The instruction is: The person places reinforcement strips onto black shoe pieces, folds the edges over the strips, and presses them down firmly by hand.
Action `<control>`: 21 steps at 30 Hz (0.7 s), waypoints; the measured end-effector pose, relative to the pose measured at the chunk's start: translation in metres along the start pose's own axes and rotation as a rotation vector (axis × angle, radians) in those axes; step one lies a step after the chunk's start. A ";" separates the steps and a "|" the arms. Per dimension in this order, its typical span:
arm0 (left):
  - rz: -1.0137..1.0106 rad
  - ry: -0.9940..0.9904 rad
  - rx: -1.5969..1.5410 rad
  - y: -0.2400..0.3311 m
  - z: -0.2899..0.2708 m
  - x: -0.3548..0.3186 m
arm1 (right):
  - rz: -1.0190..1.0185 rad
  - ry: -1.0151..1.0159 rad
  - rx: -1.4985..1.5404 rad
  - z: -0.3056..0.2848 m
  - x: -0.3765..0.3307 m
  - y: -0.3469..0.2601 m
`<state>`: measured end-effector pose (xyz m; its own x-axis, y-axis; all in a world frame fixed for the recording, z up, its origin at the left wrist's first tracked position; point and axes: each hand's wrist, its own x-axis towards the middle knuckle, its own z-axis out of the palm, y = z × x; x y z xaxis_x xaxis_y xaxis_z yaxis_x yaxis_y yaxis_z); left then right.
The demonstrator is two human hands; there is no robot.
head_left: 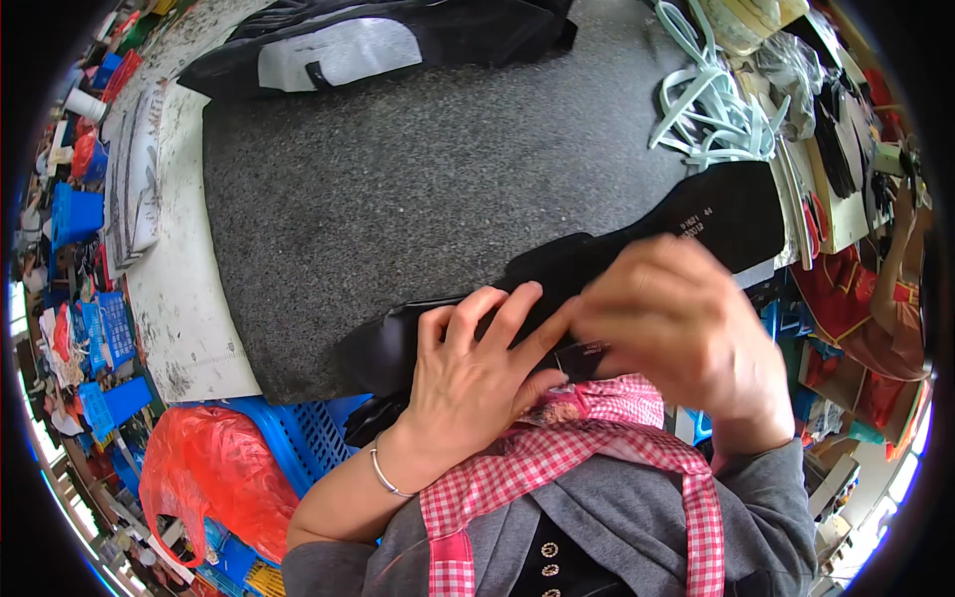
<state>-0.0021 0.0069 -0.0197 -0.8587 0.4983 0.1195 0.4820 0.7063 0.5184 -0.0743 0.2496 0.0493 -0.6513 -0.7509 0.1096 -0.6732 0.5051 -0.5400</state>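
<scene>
A black flat cut piece [736, 214], shaped like part of a shoe upper and bearing small white print, lies across the near right edge of the grey work surface [398, 189]. Its left end shows a smoother, shinier black part [376, 350]. My left hand [468, 363] rests on this piece with its fingers spread, pressing it from above. Over the piece's near edge, my right hand [676, 323] is blurred by motion, its fingers curled in. Anything between those fingers is hidden. The fingertips of both hands are close together.
Black material with a silver-grey patch [343, 55] lies at the far edge. Pale green straps [711, 109] are heaped at the far right. A blue crate [298, 438] and a red plastic bag [214, 473] sit below the near left edge. Another person [885, 289] is at far right.
</scene>
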 end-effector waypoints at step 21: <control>0.028 -0.133 0.304 0.006 -0.030 0.035 | 0.212 0.186 0.050 0.052 -0.008 0.026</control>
<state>-0.0341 0.0134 0.0133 -0.8238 0.5668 0.0076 0.5521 0.7992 0.2375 -0.0684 0.2460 -0.0092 -0.8319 -0.5376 0.1379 -0.4998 0.6175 -0.6074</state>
